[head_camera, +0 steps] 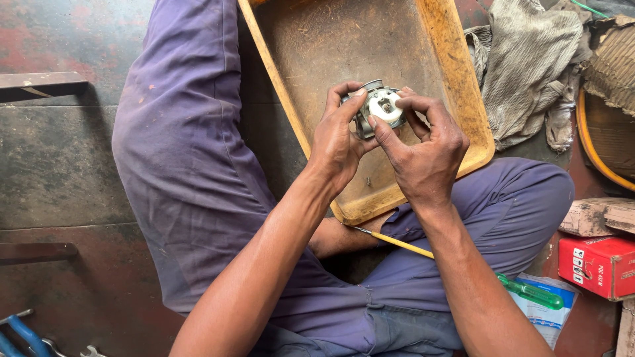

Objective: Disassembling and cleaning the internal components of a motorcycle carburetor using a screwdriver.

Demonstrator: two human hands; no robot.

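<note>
Left hand (338,142) and right hand (423,149) both gripping a small round metal part (378,109) over a worn yellow tray (463,92), green-handled screwdriver (529,293) across the lap, red box (598,264) with white label at right, pale packet (552,317) beside it

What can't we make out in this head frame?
- Metal part: its lower body is covered by the left hand and right hand; its type is unclear.
- Small object on the yellow tray near the wrists: too small to identify.
- Blue-handled tools: cut off by the bottom-left edge.
- Screwdriver: its shaft is partly hidden behind the right forearm.
</note>
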